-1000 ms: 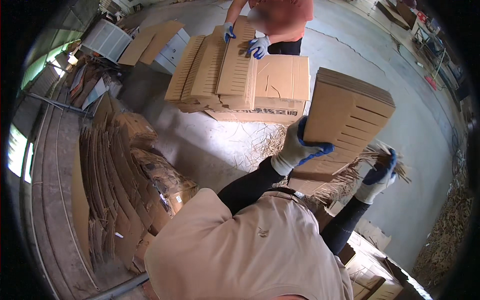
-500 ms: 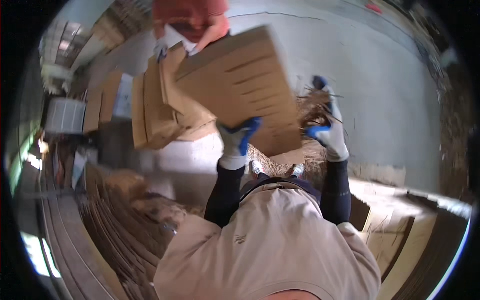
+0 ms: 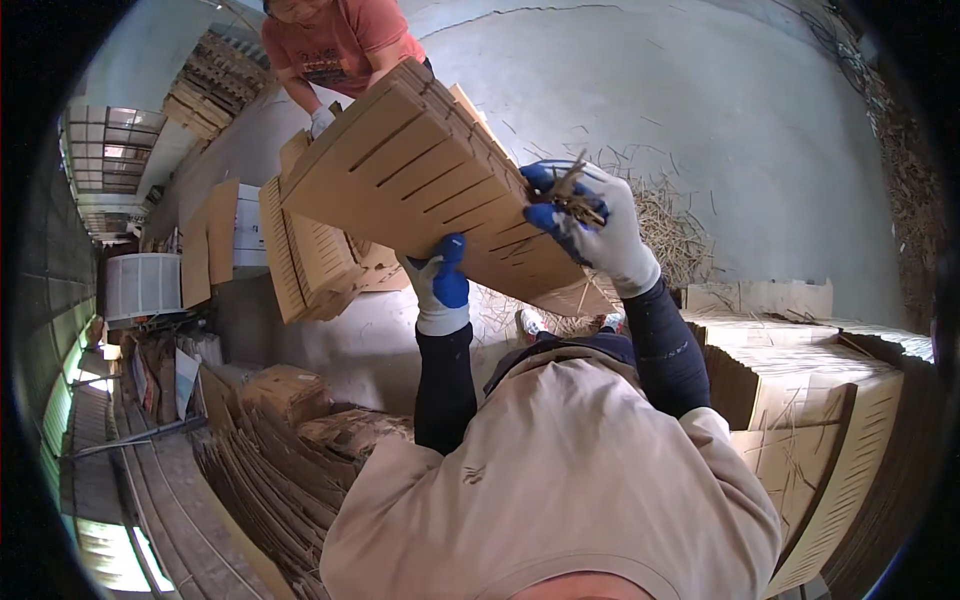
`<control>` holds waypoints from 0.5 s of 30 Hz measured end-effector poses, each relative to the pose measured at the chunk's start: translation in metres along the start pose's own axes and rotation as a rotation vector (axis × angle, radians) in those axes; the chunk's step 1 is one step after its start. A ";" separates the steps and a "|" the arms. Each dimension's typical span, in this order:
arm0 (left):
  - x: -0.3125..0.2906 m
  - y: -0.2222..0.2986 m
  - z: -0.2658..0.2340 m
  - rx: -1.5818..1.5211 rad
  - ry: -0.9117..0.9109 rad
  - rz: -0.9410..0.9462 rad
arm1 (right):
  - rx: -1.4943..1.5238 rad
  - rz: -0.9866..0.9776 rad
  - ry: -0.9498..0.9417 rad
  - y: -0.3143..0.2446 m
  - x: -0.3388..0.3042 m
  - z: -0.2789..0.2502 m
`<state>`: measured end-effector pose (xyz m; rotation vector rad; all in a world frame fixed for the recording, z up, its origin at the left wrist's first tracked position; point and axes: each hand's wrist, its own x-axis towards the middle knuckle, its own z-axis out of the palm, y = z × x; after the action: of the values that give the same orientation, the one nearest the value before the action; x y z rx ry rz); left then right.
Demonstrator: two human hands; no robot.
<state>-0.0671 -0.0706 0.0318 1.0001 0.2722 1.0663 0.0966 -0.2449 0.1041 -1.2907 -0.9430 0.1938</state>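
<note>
A slotted cardboard stack (image 3: pixel 415 200) was held, tilted, above the floor (image 3: pixel 760 190). It was gripped near its lower edge by the gloved left hand (image 3: pixel 442 288). A bunch of scraps (image 3: pixel 576 194) was clasped in the closed right hand (image 3: pixel 606 225), beside the stack's right edge; whether that edge was touched could not be told. Loose strips (image 3: pixel 672 235) were strewn on the floor. A co-worker (image 3: pixel 345 50) was partly hidden behind the stack's upper left edge, and a second pile (image 3: pixel 316 255) was seen below its left corner.
</note>
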 end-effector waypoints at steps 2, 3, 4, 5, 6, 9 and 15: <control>-0.006 0.005 0.012 0.019 0.032 0.009 | -0.041 -0.094 0.072 0.002 -0.003 0.003; -0.005 0.009 0.017 0.037 0.006 0.006 | -0.029 -0.091 0.098 0.003 -0.006 0.004; -0.003 0.013 0.021 0.056 -0.021 0.002 | -0.017 -0.087 0.126 0.005 -0.008 0.005; -0.003 0.015 0.024 0.080 -0.025 0.002 | -0.067 -0.126 0.151 0.007 -0.009 0.006; -0.004 0.017 0.027 0.106 -0.029 0.001 | -0.118 -0.166 0.176 0.010 -0.008 0.007; -0.006 0.020 0.041 0.148 0.016 0.005 | -0.123 -0.193 0.269 0.013 -0.011 0.012; -0.011 0.028 0.062 0.185 0.010 -0.025 | -0.045 -0.107 0.396 0.028 -0.017 0.016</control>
<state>-0.0508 -0.1107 0.0853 1.1541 0.3967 1.0368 0.0852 -0.2346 0.0709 -1.2569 -0.6762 -0.1632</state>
